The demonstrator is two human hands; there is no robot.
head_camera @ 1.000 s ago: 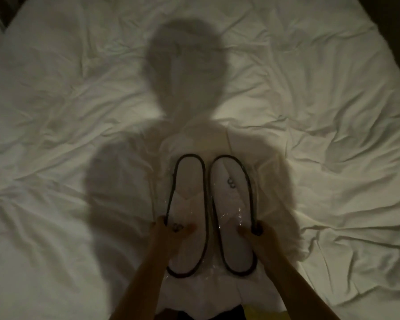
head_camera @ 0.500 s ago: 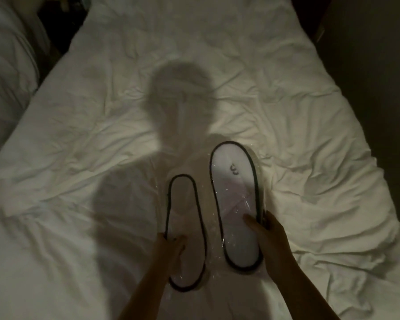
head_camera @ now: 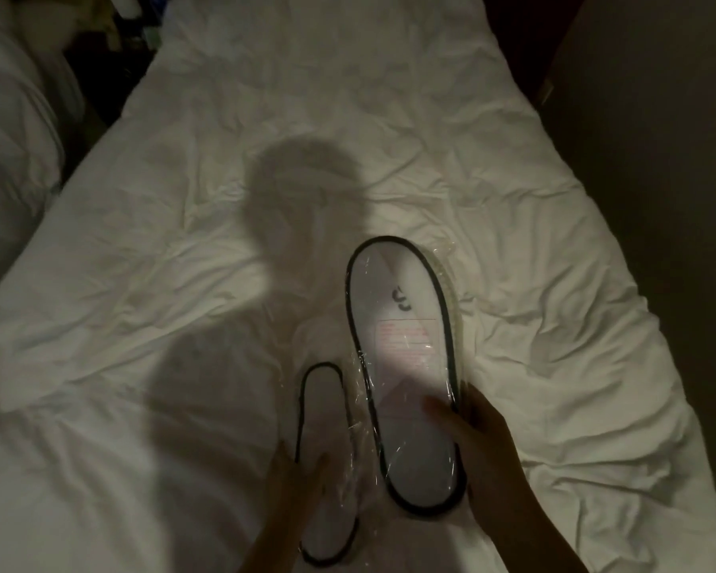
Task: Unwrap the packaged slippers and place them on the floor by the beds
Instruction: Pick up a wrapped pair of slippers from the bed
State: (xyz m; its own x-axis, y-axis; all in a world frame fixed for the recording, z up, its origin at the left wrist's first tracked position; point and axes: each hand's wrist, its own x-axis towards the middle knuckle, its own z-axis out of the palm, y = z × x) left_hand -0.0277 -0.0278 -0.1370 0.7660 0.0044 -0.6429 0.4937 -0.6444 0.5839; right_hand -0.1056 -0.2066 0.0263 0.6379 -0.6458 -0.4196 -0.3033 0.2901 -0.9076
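Two flat white slippers with black trim, each in clear plastic wrap, are over a rumpled white bed [head_camera: 141, 324]. The right slipper pack [head_camera: 406, 366] is raised and tilted toward me, showing a dark logo and a pinkish label; my right hand [head_camera: 476, 444] grips its lower right edge, thumb across the front. The left slipper pack [head_camera: 325, 452] sits lower, near the sheet, with my left hand [head_camera: 294, 481] pinching its lower left edge. The room is dim and my shadow falls across the bed.
A second white bed [head_camera: 9, 138] lies at the left, with a dark gap [head_camera: 100, 76] holding clutter between the two. A dark wall or floor strip [head_camera: 658, 159] runs along the bed's right side.
The two packs, side by side a second ago, have separated. My right hand has lifted its pack higher and closer to me, while the left pack stays low. The view has pulled back.
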